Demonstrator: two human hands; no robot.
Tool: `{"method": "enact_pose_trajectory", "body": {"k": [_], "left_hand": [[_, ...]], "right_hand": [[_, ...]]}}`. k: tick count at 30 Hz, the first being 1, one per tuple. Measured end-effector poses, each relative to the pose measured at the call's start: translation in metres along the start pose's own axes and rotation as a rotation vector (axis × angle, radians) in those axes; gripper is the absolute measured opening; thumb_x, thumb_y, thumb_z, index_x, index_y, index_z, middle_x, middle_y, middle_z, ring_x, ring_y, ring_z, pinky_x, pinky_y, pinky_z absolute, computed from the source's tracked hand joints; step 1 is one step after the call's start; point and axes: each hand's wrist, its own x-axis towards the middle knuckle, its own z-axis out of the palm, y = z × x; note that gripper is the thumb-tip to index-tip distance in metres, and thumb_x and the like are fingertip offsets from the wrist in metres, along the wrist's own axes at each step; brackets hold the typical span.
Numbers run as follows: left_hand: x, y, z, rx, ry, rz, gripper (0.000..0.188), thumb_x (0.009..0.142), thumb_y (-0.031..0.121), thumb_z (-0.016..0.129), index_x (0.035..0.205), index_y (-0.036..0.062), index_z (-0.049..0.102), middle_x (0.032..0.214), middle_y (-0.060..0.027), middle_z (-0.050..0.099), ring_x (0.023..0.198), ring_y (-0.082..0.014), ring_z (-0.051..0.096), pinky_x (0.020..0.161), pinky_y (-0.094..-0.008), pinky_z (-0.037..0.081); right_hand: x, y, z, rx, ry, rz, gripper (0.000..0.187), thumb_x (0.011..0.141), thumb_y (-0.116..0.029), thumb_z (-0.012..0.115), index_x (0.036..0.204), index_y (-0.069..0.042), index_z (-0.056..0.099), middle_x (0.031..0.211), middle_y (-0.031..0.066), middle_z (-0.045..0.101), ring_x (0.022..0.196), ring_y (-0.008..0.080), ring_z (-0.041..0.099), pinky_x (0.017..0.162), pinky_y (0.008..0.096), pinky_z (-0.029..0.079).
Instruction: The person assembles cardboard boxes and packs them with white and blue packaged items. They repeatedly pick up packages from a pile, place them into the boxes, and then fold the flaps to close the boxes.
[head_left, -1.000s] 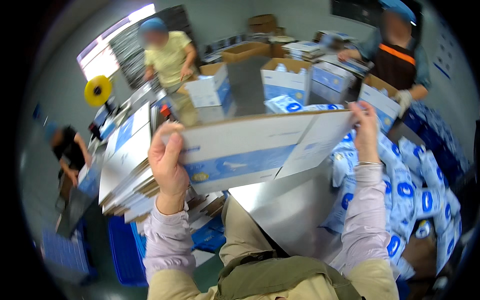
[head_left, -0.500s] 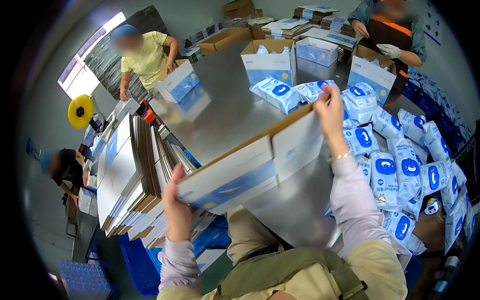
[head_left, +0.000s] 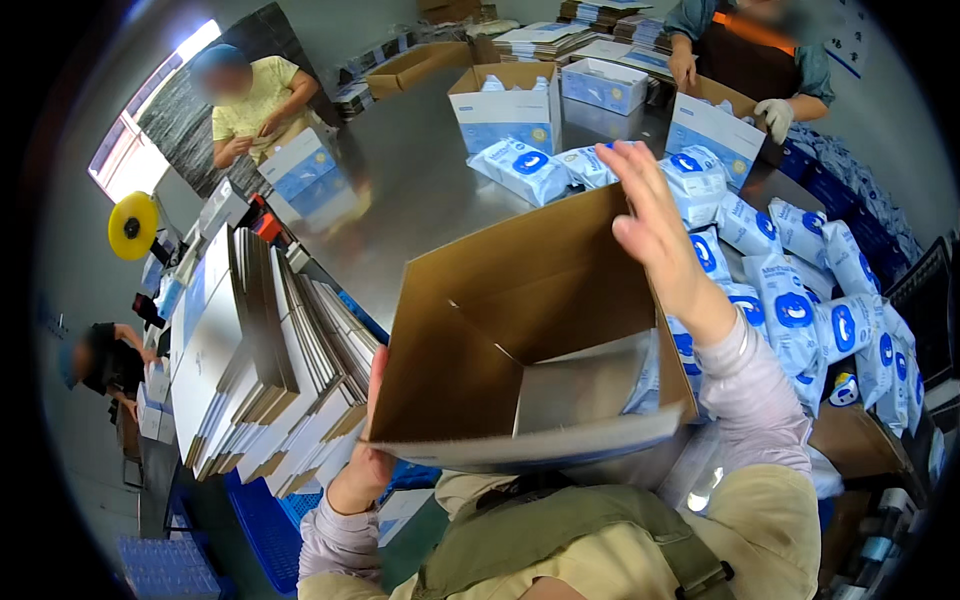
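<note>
An unfolded cardboard box, brown inside and white outside, is held in front of me with its hollow facing up. Through its bottom opening the metal table and part of a packet show. My left hand grips the box at its near left corner, its fingers partly hidden behind the wall. At the far right edge, my right hand is raised with fingers stretched out, its palm side against or close to the cardboard. Soft blue-and-white packets that look like wet wipes lie heaped right of the box.
Flattened cartons stand stacked on my left, above a blue plastic crate. Across the metal table are a filled box and a low box. Co-workers stand at far left, left and far right, one beside another box.
The flat, folded box has been spread into an open four-sided shape. My right hand has loosened its grip and straightened its fingers. The left hand has moved slightly down with its corner.
</note>
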Motion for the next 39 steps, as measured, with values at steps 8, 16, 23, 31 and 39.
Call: {"method": "enact_pose_trajectory", "body": {"k": [8, 16, 23, 31, 39], "left_hand": [[0.000, 0.019, 0.026, 0.504, -0.580, 0.075, 0.101, 0.076, 0.080, 0.043, 0.145, 0.0079, 0.033, 0.156, -0.0196, 0.001, 0.145, -0.0319, -0.001, 0.114, -0.0457, -0.002], [0.047, -0.044, -0.020, 1.105, 0.225, 0.433, 0.050, 0.081, 0.011, 0.067, 0.125, -0.0042, 0.050, 0.122, -0.0127, 0.055, 0.113, -0.0218, 0.054, 0.095, -0.0303, 0.044], [0.022, -0.092, -0.036, -0.640, -0.148, -0.321, 0.074, 0.089, 0.054, 0.051, 0.141, 0.0031, 0.034, 0.128, -0.0102, 0.052, 0.127, -0.0265, 0.040, 0.107, -0.0432, 0.028], [-0.003, -0.049, 0.048, -0.272, 0.070, -0.248, 0.041, 0.095, 0.017, 0.054, 0.132, 0.0020, 0.047, 0.126, -0.0093, 0.055, 0.113, -0.0181, 0.052, 0.098, -0.0320, 0.040], [0.053, 0.077, 0.008, 0.935, -0.245, 0.172, 0.030, 0.082, 0.003, 0.064, 0.111, -0.0004, 0.059, 0.093, -0.0075, 0.066, 0.082, -0.0152, 0.062, 0.074, -0.0278, 0.048]], "right_hand": [[-0.014, -0.055, 0.017, -0.606, -0.120, -0.079, 0.081, 0.070, -0.027, 0.072, 0.140, -0.005, 0.037, 0.130, 0.0220, 0.039, 0.129, 0.0409, 0.031, 0.107, 0.0608, 0.015], [0.060, -0.076, -0.005, -0.250, -0.846, 0.243, 0.060, 0.073, -0.039, 0.071, 0.115, -0.001, 0.054, 0.120, 0.0237, 0.051, 0.114, 0.0400, 0.048, 0.090, 0.0490, 0.041], [-0.077, -0.074, -0.023, -0.354, -0.655, -0.059, 0.083, 0.082, -0.056, 0.058, 0.137, 0.003, 0.040, 0.144, 0.0236, 0.035, 0.137, 0.0355, 0.029, 0.112, 0.0452, 0.021], [-0.141, -0.049, -0.087, 0.104, -0.107, 0.324, 0.076, 0.093, -0.053, 0.039, 0.142, 0.004, 0.030, 0.146, 0.0209, 0.034, 0.136, 0.0311, 0.032, 0.112, 0.0362, 0.021], [-0.178, 0.001, 0.067, 0.216, -0.305, 0.531, 0.072, 0.071, 0.001, 0.059, 0.139, 0.001, 0.035, 0.122, 0.0211, 0.056, 0.115, 0.0317, 0.054, 0.098, 0.0370, 0.042]]}}
